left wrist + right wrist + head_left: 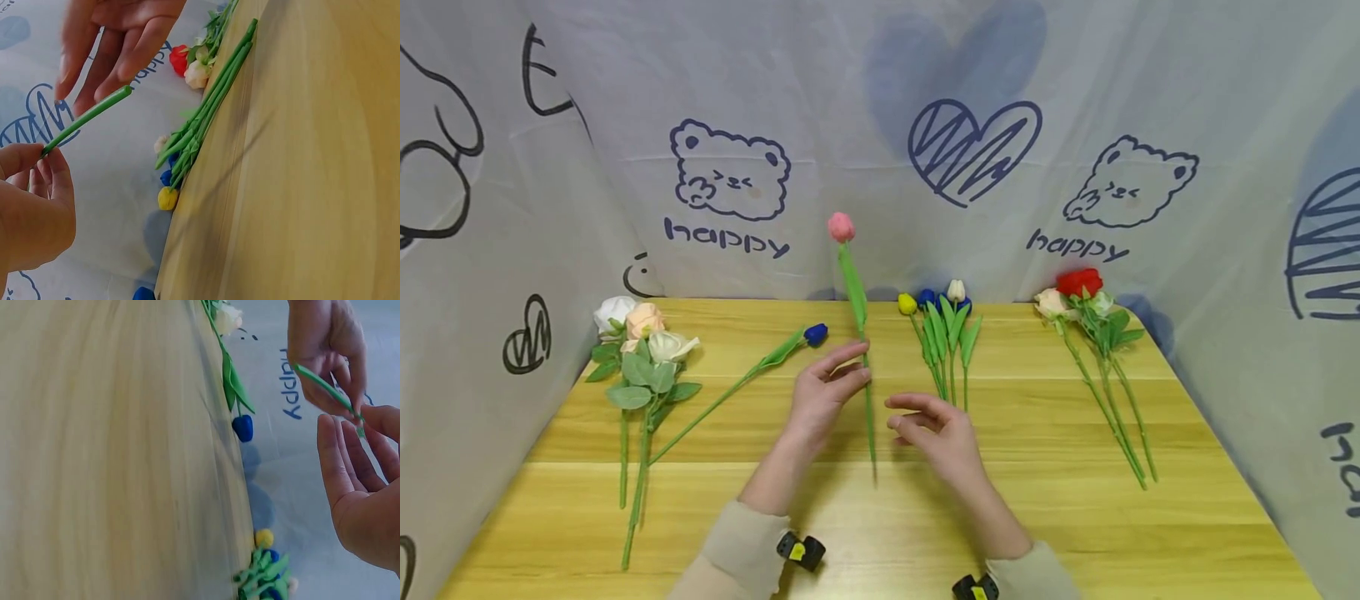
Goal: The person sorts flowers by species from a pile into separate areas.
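Observation:
A pink artificial tulip point(841, 227) stands upright above the table, its green stem pinched between the thumb and fingers of my left hand point(826, 396). The stem's lower end point(94, 115) juts out past those fingers in the left wrist view. My right hand point(942, 432) hovers just right of the stem, apart from it, fingers loosely bent with nothing between them. Behind that hand lies a group of tulips point(946, 333) with yellow, blue and white heads. A single blue tulip point(816, 335) lies slantwise to the left of my left hand.
White and peach roses point(646, 321) with leafy stems lie at the table's left. On the right side rests a bunch with a red rose point(1079, 282) and paler blooms. A white cloth point(850, 100) with drawn bears and hearts hangs behind the wooden table point(1045, 500).

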`<state>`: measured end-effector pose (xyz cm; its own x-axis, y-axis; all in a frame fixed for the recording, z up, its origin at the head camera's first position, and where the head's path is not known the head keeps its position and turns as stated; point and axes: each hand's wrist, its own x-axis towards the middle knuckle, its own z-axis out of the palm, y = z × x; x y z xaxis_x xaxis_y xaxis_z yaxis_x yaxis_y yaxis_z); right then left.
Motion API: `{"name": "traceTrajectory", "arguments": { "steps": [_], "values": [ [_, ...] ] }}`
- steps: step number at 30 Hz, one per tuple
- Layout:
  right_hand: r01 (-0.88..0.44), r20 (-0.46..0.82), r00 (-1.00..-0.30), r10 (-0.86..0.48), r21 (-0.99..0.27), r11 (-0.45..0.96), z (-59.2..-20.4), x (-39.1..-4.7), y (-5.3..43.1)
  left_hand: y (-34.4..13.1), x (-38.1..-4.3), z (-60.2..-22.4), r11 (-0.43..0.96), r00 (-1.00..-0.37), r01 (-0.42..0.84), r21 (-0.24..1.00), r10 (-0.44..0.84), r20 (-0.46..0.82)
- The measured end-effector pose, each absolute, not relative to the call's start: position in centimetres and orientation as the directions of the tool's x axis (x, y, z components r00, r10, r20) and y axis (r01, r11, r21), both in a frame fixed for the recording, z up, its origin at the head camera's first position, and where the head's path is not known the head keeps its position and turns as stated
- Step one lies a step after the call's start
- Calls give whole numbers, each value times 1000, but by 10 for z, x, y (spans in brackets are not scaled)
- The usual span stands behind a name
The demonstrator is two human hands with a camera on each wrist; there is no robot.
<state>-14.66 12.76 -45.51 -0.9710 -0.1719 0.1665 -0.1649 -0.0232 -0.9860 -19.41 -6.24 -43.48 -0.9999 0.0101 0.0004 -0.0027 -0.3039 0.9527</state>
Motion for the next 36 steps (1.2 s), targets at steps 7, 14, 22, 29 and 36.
{"name": "traceTrajectory", "arguments": {
  "steps": [7, 14, 22, 29, 36],
  "values": [
    [-98, 107, -977, -182, -993, -59, -454, -144, 115, -56, -194, -436, -343, -1000, -15, 939, 9, -13],
    [-69, 73, -981, -181, -997, -26, -456, -144, 113, -53, -193, -437, -353, -1000, -24, 935, 14, -21],
    [-61, 59, -976, -210, -998, 0, -458, -143, 116, -51, -191, -441, -334, -999, -26, 942, 53, -9],
    [-54, 53, -978, -201, -999, 2, -459, -143, 118, -53, -190, -444, -275, -998, 31, 961, 44, 45],
    [-75, 68, -984, -165, -997, 35, -456, -147, 125, -65, -193, -443, -161, -978, 191, 968, 52, 201]
  ]
}}
